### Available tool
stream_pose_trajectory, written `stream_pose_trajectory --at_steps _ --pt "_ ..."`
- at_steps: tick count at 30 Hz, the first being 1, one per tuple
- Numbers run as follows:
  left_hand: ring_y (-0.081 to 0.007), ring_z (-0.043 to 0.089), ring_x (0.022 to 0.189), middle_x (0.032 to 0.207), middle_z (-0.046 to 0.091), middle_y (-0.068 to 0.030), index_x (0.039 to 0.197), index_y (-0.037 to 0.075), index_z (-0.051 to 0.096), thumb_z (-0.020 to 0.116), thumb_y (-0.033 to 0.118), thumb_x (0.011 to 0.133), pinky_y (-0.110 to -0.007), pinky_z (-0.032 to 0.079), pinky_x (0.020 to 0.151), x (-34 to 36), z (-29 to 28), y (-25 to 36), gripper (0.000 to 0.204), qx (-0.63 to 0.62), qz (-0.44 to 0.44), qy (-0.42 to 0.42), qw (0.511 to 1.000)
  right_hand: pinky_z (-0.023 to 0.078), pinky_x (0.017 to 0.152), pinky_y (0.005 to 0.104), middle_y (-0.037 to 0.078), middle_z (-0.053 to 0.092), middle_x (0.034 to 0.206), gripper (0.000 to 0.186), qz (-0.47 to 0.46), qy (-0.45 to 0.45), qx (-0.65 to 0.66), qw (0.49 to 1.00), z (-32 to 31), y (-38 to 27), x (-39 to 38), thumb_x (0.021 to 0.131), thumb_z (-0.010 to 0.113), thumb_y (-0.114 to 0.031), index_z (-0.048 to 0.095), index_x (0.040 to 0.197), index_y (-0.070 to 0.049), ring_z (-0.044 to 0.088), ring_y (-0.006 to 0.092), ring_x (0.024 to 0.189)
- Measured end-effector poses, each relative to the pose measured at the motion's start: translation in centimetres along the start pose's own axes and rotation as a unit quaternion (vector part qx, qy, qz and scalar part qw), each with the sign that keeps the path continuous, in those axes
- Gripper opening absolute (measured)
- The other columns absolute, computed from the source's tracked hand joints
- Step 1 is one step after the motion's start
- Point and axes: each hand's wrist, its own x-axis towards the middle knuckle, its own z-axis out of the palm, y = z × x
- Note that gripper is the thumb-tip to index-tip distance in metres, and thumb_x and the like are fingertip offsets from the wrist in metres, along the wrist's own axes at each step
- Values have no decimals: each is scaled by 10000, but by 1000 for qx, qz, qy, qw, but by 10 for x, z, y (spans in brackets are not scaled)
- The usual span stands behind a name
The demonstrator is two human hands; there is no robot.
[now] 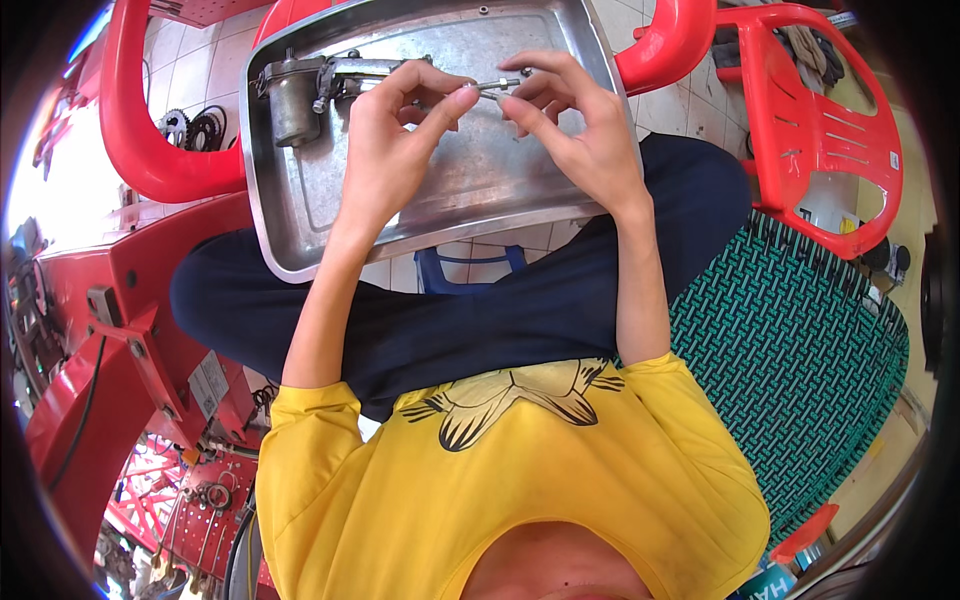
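Note:
Over a shallow metal tray (465, 170), both my hands meet around a thin threaded metal rod (490, 85) with a small nut on it. My left hand (400, 130) pinches its left end between thumb and fingertips. On the other side my right hand (583, 130) has thumb and fingers closed around the right end; the fingers partly hide it. A grey metal part with a cylindrical body (295, 105) lies at the tray's left. A longer metal piece (355, 70) next to it runs behind my left hand.
A tiny nut (484, 10) sits by the tray's far edge. Red plastic chairs (800, 130) stand around it, with a green woven seat (790, 360) at my right. To the left are a red metal frame (130, 270) and dark toothed sprockets (190, 130). A blue stool (470, 270) shows below the tray.

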Motion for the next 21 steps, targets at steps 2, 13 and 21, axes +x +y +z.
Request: stream_pose_trajectory --at_steps 2,13,21 --pt "-118 669 746 879 734 -51 1021 -17 733 760 144 945 -260 535 698 -1 0 0 180 -3 1 10 1000 468 589 281 38 757 851 340 -13 -17 -26 999 -1 2 0 923 781 -252 678 1225 -135 674 131 710" --pt "-114 669 744 893 738 -54 1012 -27 727 756 131 944 -263 540 697 -2 0 3 175 3 1 2 1000 512 640 258 27 759 1055 558 -73 39 27 996 1 0 -1 815 863 -117 612 1313 -118 727 119 784" --pt "-111 673 750 903 737 -54 1014 -21 725 754 132 946 -264 546 704 -3 1 2 170 -1 8 -5 1000 516 660 264 38 764 1080 678 -14 1 8 1000 -1 0 -1 809 878 -146 536 1394 -120 721 123 766"
